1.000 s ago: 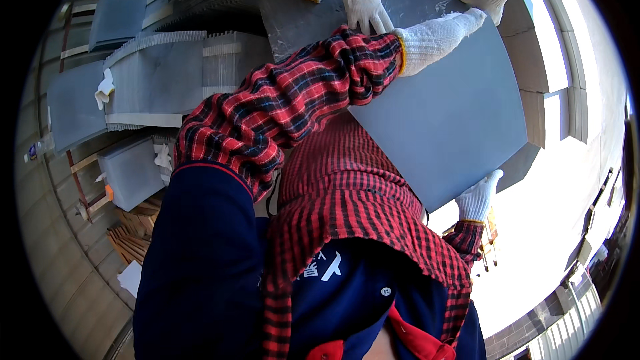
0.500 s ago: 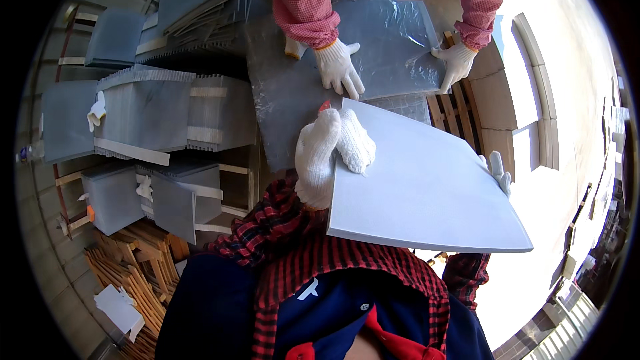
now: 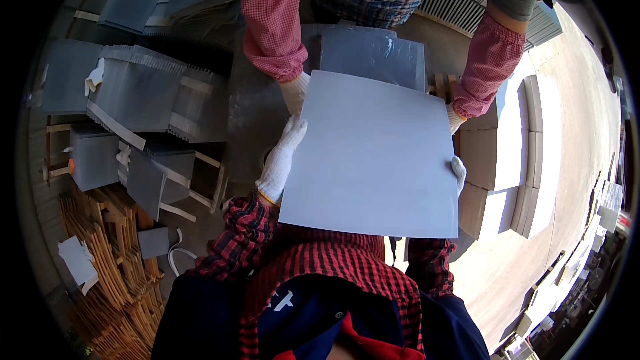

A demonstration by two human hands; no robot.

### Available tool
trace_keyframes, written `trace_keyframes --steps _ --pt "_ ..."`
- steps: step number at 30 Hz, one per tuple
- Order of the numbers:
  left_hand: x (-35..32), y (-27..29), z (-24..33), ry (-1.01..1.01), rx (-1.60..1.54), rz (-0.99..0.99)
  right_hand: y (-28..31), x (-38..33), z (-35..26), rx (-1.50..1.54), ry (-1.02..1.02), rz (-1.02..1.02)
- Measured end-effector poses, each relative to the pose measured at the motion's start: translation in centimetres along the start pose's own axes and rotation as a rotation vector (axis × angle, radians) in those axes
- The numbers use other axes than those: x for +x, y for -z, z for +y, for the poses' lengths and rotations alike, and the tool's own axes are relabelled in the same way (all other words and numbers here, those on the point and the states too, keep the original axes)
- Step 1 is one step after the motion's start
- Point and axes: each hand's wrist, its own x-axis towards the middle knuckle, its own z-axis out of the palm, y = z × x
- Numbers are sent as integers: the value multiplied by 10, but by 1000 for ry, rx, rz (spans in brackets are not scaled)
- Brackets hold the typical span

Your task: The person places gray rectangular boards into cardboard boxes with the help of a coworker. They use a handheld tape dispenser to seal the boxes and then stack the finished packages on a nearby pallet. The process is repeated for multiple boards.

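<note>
**Grey panel held flat between two gloved hands**

While the big grey panel (image 3: 373,160) sits level at chest height, the left hand (image 3: 281,160), in a white knit glove, is clamped along its left edge, fingers laid up the side of the sheet. Over on the far edge, the right hand (image 3: 459,172) shows only as gloved fingertips curling round the rim, gripping that side; the rest of it is hidden under the sheet. Red plaid sleeves run up from the lower edge to both hands.

Across the panel stands a co-worker in pink sleeves. One gloved hand of theirs (image 3: 294,92) meets the panel's top left corner, the other (image 3: 455,120) is at its upper right edge; whether they grip it or just touch it, cannot tell, the sheet covers the fingers. Just behind the top edge lies a stack of grey sheets under clear plastic wrap (image 3: 373,57), partly hidden by the held panel.

Off to the left, bundles of grey panels (image 3: 140,93) bound with pale straps rest on wooden frames, with a white glove (image 3: 95,77) draped over one corner. Lower left, a heap of thin wooden slats (image 3: 107,273) and a scrap of white paper (image 3: 75,260). To the right, cardboard boxes (image 3: 490,160) stand in bright sun on the concrete floor (image 3: 573,160), close beside the panel's right edge.
</note>
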Motion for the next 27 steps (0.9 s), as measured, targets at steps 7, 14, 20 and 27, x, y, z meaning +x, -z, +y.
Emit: trace_keyframes --steps 7,14,20,27 --pt "52 -27 12 133 409 89 -1 76 -25 -40 -159 -22" --pt "134 -14 -11 -127 896 193 -12 130 -57 -779 -23 -49" --pt "170 -2 -29 -152 1075 302 13 191 -53 -937 2 123" --pt "178 -10 -21 -37 1110 406 1 208 -36 -1045 133 67"
